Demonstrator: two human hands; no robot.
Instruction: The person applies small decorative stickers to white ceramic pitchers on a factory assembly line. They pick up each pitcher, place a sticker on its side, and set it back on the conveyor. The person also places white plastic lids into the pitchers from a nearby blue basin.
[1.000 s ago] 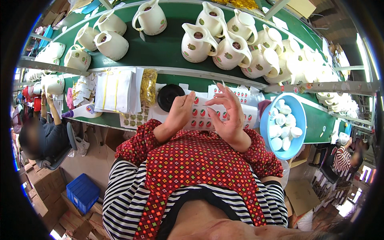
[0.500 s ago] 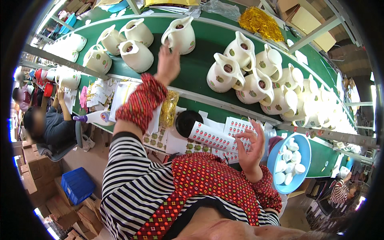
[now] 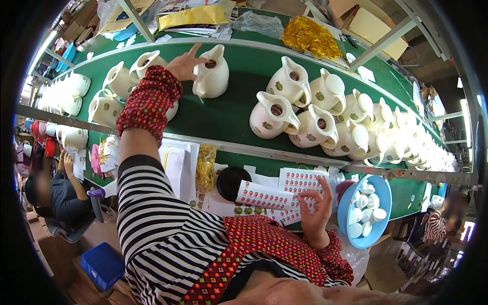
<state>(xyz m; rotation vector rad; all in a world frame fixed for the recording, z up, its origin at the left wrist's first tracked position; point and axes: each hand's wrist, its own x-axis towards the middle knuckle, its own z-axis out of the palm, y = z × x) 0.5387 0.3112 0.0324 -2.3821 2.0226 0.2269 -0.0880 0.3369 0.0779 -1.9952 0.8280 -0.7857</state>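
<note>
My left hand [image 3: 184, 65] reaches over the belt with its fingers spread, right beside a cream-white jug [image 3: 213, 81]. Its fingertips are close to the jug's rim; whether they touch it I cannot tell. A small blurred bit shows at the jug's lower front. My right hand [image 3: 316, 211] has thumb and forefinger together at the end of a sticker sheet [image 3: 267, 195] with rows of small red-and-green stickers. Another sticker sheet [image 3: 300, 179] lies just behind it. More cream jugs [image 3: 121, 81] stand at the left, partly hidden by my left arm.
Open-topped jugs [image 3: 270, 114] and lidded ones crowd the green belt [image 3: 231, 114] toward the right. A blue basin [image 3: 345, 206] holds white lids. Near me lie a black round object [image 3: 231, 184], gold ties [image 3: 205, 168] and papers [image 3: 178, 168]. A person [image 3: 63, 190] sits at left.
My left hand has moved left and its fingers have spread. The jug beside it has turned, so its handle no longer shows. My right hand stays at the sticker sheet. The view has shifted slightly.
</note>
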